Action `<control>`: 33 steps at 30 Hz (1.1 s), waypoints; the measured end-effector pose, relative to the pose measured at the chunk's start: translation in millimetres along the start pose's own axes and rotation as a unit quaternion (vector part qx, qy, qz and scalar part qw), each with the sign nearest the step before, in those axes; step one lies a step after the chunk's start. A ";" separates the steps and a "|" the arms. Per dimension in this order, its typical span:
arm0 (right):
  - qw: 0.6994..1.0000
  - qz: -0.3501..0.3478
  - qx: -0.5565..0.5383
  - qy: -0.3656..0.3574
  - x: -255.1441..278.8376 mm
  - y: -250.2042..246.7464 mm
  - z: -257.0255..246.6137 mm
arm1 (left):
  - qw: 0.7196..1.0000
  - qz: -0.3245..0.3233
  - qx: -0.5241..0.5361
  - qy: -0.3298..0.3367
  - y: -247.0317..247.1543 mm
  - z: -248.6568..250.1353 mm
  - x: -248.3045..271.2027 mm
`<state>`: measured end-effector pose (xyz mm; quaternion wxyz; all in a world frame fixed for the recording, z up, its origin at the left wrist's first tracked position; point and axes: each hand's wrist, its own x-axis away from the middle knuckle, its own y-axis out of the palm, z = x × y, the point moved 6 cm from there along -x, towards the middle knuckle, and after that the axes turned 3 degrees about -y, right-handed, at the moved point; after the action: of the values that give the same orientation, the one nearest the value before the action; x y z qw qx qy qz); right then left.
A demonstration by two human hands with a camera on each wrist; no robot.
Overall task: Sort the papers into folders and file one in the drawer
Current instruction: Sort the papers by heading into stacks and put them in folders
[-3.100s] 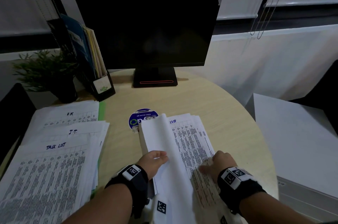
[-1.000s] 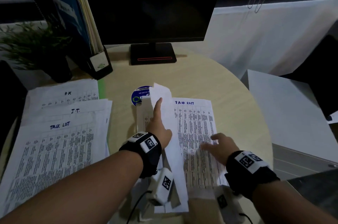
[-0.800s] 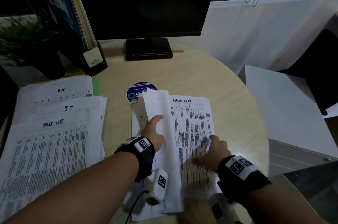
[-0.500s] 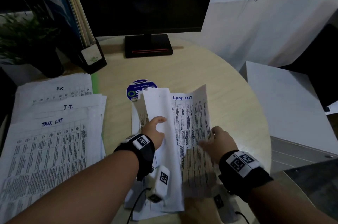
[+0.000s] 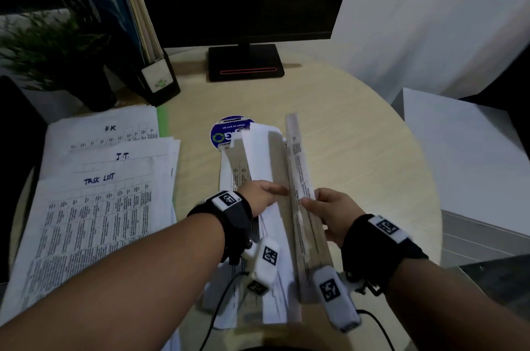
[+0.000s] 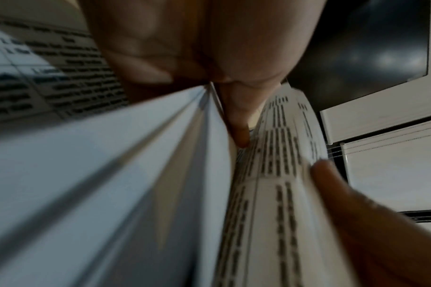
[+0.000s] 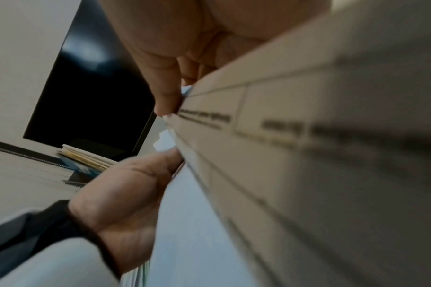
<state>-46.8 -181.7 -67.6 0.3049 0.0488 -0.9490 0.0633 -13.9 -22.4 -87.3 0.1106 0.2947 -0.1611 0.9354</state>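
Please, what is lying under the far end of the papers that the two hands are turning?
A round blue sticker on the table lies partly under the far end of the turned papers. Its near part is covered. Whether anything else lies beneath the papers cannot be seen.

On the round table [image 5: 358,155] a paper stack [image 5: 94,207] lies left. A monitor base [image 5: 246,63] stands behind, with a file holder [image 5: 156,81] to its left, beside a plant [image 5: 57,49]
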 end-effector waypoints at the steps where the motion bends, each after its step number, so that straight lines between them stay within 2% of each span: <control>1: 1.000 -0.005 0.004 -0.004 -0.5 4.0 -1.3 | 1.000 0.001 0.028 -0.008 0.9 1.4 2.4; 4: 1.000 -0.016 0.014 -0.011 -3.9 13.1 -1.6 | 0.992 0.033 0.100 -0.074 0.4 -7.5 3.4; 6: 0.999 -0.009 0.039 -0.026 -6.2 15.1 -1.6 | 0.991 0.036 0.099 -0.084 0.0 -5.7 8.7; 11: 0.972 0.094 0.204 -0.068 -6.1 -11.5 -11.4 | 0.995 0.088 0.017 -0.035 -12.9 -4.5 10.9; 14: 0.950 0.134 0.277 -0.054 -2.7 -35.5 -8.9 | 0.994 0.105 0.009 -0.021 -19.3 -2.0 12.9; 18: 0.916 0.144 0.374 -0.008 1.2 -56.0 3.6 | 0.982 0.175 -0.043 0.055 -29.7 10.3 20.3; 20: 0.898 0.137 0.419 0.011 1.9 -60.5 7.6 | 0.980 0.164 -0.066 0.090 -27.9 17.2 22.5; 22: 0.892 0.139 0.431 0.018 2.8 -62.7 7.8 | 0.980 0.148 -0.081 0.102 -25.7 20.0 21.4; 27: 0.908 0.183 0.376 -0.016 5.8 -60.2 0.6 | 0.982 0.138 -0.112 0.055 -21.0 17.0 17.8; 31: 0.890 0.161 0.424 -0.043 7.7 -40.0 -6.2 | 0.981 0.117 -0.137 0.078 -11.3 20.0 23.7; 33: 0.889 0.146 0.431 -0.055 8.2 -27.0 -6.7 | 0.985 0.108 -0.120 0.068 -9.5 19.2 24.0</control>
<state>-46.1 -207.8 -55.0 0.1886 0.0402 -0.8401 0.5069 -20.4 -17.9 -56.1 0.0535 0.1962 -0.2950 0.9336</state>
